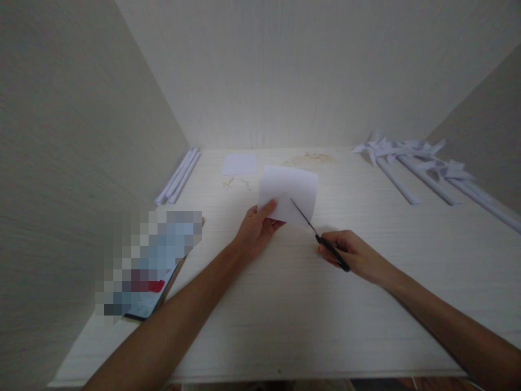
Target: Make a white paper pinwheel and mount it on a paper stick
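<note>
A white sheet of paper [287, 187] is held up over the table by my left hand [258, 231], thumb on its front and fingers behind the lower left corner. The sheet curves slightly. In my right hand [350, 252] is a pair of scissors [334, 253] with black handles, fingers closed around them. The blades point up and left and overlap the lower right part of the paper. Whether they are cutting into it, I cannot tell.
Rolled paper tubes [179, 176] lie at the left wall. A square of paper [239, 163] and small toothpick-like bits [240, 183] are at the back. Several paper pinwheels [407, 155] on tubes lie right. A phone-like device [148, 298], partly blurred, is on the left.
</note>
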